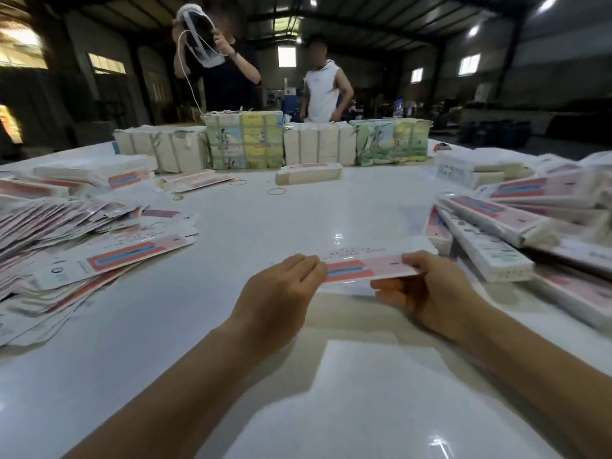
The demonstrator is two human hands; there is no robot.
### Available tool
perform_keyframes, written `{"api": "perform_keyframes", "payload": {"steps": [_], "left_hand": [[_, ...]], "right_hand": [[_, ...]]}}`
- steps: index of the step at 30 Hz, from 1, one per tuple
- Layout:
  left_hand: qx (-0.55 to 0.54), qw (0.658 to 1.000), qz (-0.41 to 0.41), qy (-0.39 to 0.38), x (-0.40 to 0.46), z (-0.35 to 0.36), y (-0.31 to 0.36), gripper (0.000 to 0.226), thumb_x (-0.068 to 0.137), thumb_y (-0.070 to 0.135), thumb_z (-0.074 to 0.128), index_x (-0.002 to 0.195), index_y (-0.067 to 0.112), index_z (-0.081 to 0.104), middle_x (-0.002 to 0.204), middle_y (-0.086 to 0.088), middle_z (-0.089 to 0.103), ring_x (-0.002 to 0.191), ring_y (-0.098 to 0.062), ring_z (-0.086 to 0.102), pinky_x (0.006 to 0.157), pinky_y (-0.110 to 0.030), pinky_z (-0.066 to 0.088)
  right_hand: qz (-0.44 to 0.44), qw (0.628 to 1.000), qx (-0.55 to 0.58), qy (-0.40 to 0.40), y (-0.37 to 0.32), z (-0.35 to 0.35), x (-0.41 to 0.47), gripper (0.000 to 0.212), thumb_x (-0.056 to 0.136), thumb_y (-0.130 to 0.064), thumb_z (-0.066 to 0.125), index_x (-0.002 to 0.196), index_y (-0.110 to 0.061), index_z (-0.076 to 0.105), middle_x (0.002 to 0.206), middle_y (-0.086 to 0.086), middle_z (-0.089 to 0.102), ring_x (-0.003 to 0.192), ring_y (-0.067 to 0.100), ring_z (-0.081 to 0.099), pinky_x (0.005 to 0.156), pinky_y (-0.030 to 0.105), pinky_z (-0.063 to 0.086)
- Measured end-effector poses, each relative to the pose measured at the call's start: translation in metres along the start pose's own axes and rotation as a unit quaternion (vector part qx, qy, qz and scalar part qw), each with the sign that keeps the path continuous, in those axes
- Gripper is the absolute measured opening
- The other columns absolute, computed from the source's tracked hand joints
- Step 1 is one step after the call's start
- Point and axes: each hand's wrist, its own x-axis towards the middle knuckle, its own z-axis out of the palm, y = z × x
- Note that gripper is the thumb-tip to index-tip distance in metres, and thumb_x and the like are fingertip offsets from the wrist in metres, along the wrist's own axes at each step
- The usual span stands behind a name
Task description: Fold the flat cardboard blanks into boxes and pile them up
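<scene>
A person is holding one flat cardboard blank (367,268) above the white table (231,326), just in front of the body, with both hands. The left hand (281,293) is gripping the blank's left end, its fingers curled over the top edge; the right hand (433,293) is gripping the right end, with the thumb on the printed pink face and the fingers underneath. The blank is lying roughly level, long axis running left to right, and appears not yet opened into a tube. A fanned heap of flat blanks (76,243) is lying to the left, and finished boxes (516,233) are piling up to the right, both well apart from the hands. Wrapped bundles (245,140) are standing along the far edge of the table, with rubber bands (276,191) lying near them; two people are standing beyond. To do this step well, the hands should probably be pressing the two long creased edges toward each other so that the sleeve is popping square, keeping the grip near the ends and light enough not to be buckling the panels, before the end flaps are being tucked in.
</scene>
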Motion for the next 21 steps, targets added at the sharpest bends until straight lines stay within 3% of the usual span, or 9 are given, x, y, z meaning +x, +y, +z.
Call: {"api": "perform_keyframes", "payload": {"steps": [2, 4, 6, 10, 12, 15, 19, 21], "left_hand": [[-0.010, 1.000, -0.020, -0.014, -0.002, 0.003, -0.001, 0.046, 0.073, 0.018, 0.078, 0.116, 0.006, 0.065, 0.118, -0.012, 0.065, 0.103, -0.027, 0.064, 0.079, -0.038, 0.057], [-0.022, 0.998, -0.043, -0.045, 0.000, 0.005, 0.002, 0.067, 0.077, 0.043, 0.071, 0.132, 0.009, 0.053, 0.136, -0.010, 0.053, 0.123, -0.031, 0.050, 0.100, -0.052, 0.042], [-0.035, 0.995, -0.077, -0.058, 0.002, 0.004, 0.005, 0.083, 0.076, 0.060, 0.059, 0.141, 0.012, 0.041, 0.143, -0.007, 0.045, 0.131, -0.032, 0.042, 0.106, -0.060, 0.030], [-0.038, 0.991, -0.091, -0.092, 0.003, 0.004, 0.005, 0.096, 0.071, 0.068, 0.052, 0.144, 0.008, 0.034, 0.137, -0.007, 0.050, 0.120, -0.028, 0.050, 0.104, -0.056, 0.035], [-0.059, 0.991, -0.092, -0.072, 0.002, 0.003, 0.006, 0.092, 0.069, 0.063, 0.057, 0.139, 0.005, 0.042, 0.126, -0.009, 0.058, 0.106, -0.028, 0.059, 0.091, -0.043, 0.047], [-0.097, 0.989, -0.108, -0.028, 0.005, -0.001, 0.010, 0.088, 0.067, 0.063, 0.059, 0.132, 0.005, 0.050, 0.116, -0.008, 0.063, 0.091, -0.023, 0.062, 0.078, -0.024, 0.043], [-0.105, 0.989, -0.104, -0.015, 0.006, -0.005, 0.012, 0.090, 0.071, 0.072, 0.046, 0.131, 0.005, 0.051, 0.116, -0.007, 0.063, 0.088, -0.023, 0.061, 0.076, -0.023, 0.041], [-0.096, 0.991, -0.096, -0.020, 0.004, -0.007, 0.012, 0.088, 0.071, 0.070, 0.049, 0.129, 0.004, 0.053, 0.114, -0.008, 0.064, 0.087, -0.023, 0.061, 0.076, -0.024, 0.040]], "right_hand": [[-0.004, 0.999, -0.029, -0.032, 0.005, 0.004, 0.000, 0.021, 0.096, -0.004, 0.037, 0.089, 0.007, 0.053, 0.062, 0.019, 0.068, 0.048, 0.030, 0.066, 0.038, 0.030, 0.051], [0.004, 0.993, -0.069, -0.092, 0.012, 0.005, 0.002, 0.021, 0.096, -0.005, 0.041, 0.092, 0.010, 0.057, 0.072, 0.021, 0.070, 0.058, 0.031, 0.069, 0.046, 0.033, 0.055], [0.009, 0.983, -0.104, -0.148, 0.018, 0.005, 0.001, 0.022, 0.093, -0.010, 0.049, 0.095, 0.010, 0.060, 0.084, 0.024, 0.071, 0.069, 0.032, 0.070, 0.053, 0.034, 0.057], [-0.010, 0.976, -0.118, -0.185, 0.019, 0.004, 0.000, 0.035, 0.078, -0.022, 0.058, 0.101, 0.004, 0.062, 0.094, 0.022, 0.071, 0.074, 0.033, 0.070, 0.058, 0.034, 0.057], [-0.017, 0.978, -0.088, -0.186, 0.019, 0.004, -0.001, 0.034, 0.082, -0.021, 0.054, 0.104, 0.004, 0.060, 0.096, 0.024, 0.071, 0.076, 0.035, 0.069, 0.059, 0.035, 0.057], [-0.029, 0.982, -0.060, -0.177, 0.017, 0.002, 0.001, 0.030, 0.084, -0.012, 0.051, 0.106, 0.007, 0.060, 0.098, 0.026, 0.069, 0.077, 0.038, 0.069, 0.059, 0.037, 0.058], [-0.038, 0.980, -0.071, -0.181, 0.016, 0.000, 0.000, 0.022, 0.091, 0.002, 0.044, 0.103, 0.004, 0.062, 0.097, 0.022, 0.071, 0.081, 0.035, 0.071, 0.058, 0.035, 0.058], [-0.030, 0.977, -0.073, -0.197, 0.015, -0.002, -0.001, 0.021, 0.088, 0.004, 0.045, 0.102, 0.003, 0.061, 0.095, 0.020, 0.072, 0.079, 0.034, 0.071, 0.057, 0.032, 0.058]]}}
